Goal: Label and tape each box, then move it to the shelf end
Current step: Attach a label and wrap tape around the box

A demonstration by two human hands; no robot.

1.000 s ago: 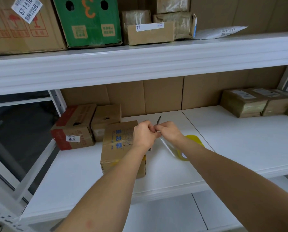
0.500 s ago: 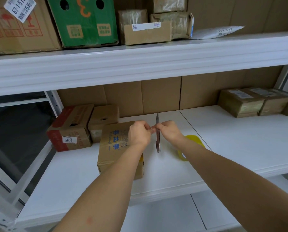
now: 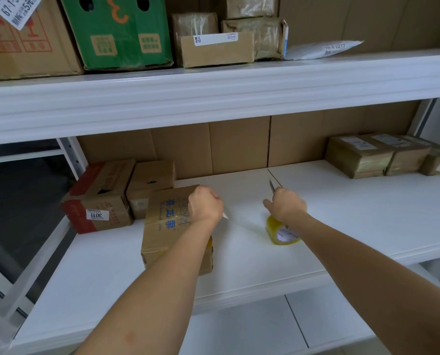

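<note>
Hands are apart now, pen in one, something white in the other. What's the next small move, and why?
Probably bring the left hand down onto the box under it: its grip shows a white tip, seemingly a label, and the box top looks unlabelled. The right hand holds the pen aside.

The shelf (image 3: 354,213) is white. The near cardboard box (image 3: 162,226) is tan with blue printed characters. The tape roll (image 3: 281,233) is translucent yellow. At far left a brown box (image 3: 98,198) carries red bands and a white label. On the upper shelf a green box (image 3: 116,32) bears orange lettering, beside plain brown cartons.
</note>
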